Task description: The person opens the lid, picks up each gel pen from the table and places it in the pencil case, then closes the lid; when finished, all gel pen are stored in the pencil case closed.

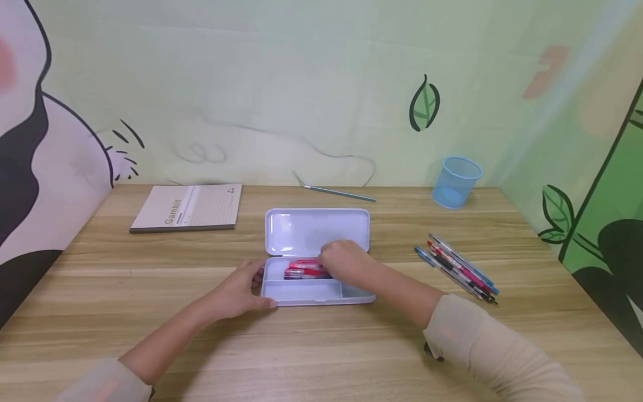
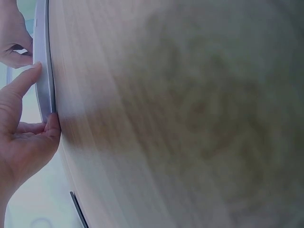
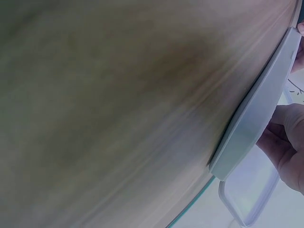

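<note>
A pale lilac pencil case [image 1: 301, 291] lies with its lid [image 1: 316, 231] raised at the back. Several red-trimmed pens [image 1: 303, 272] are in its rear compartment. My left hand [image 1: 238, 291] holds the case's left end, thumb at the front corner and fingers round the side; the left wrist view shows this hand [image 2: 23, 128] on the case wall too. My right hand [image 1: 346, 261] reaches into the rear compartment with bent fingers, right at the pens' right ends. In the right wrist view this hand [image 3: 289, 142] dips behind the case wall [image 3: 256, 109]. Its fingertips are hidden; I cannot tell whether they pinch a pen.
Several loose pens [image 1: 457, 268] lie in a bunch to the right of the case. Farther back stands a blue mesh pen cup [image 1: 456, 183]. A blue pencil [image 1: 341, 194] lies near the wall behind the lid. At the back left is a notebook [image 1: 188, 206].
</note>
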Available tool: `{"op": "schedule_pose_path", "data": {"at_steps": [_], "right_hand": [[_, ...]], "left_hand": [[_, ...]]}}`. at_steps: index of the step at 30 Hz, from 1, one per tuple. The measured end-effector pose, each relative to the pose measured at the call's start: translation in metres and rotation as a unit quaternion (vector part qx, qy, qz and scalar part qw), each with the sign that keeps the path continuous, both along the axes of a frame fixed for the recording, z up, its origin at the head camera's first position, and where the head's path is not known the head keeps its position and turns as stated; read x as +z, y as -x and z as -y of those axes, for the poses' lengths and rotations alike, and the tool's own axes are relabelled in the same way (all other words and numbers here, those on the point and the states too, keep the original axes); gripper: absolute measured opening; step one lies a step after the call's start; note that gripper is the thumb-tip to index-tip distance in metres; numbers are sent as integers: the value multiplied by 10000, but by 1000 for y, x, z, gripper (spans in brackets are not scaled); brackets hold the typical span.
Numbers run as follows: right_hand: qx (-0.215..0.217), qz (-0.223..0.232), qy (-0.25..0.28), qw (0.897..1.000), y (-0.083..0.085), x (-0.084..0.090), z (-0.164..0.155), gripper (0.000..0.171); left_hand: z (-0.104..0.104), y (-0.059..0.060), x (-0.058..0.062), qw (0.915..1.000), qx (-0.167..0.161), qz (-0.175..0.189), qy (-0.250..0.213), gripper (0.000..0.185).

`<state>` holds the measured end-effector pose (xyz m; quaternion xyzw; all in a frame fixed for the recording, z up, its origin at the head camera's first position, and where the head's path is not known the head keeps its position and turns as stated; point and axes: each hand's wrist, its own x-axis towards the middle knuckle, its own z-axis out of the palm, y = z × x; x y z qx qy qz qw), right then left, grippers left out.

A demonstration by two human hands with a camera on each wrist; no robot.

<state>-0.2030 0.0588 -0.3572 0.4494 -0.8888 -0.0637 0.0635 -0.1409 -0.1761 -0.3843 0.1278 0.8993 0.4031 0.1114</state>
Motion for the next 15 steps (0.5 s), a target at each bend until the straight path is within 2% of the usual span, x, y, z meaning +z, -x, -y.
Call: {"op": "schedule_pose_path", "data": {"at_steps": [8,15], "right_hand": [[-153,183,151,9996,-1,-2,-2,11],[-205,354,816,9958,-3,9,-13,12]], "left_hand": [[0,-1,1,10000,14,21,12,82],[0,-1,1,10000,-3,-2,-5,83]]}}
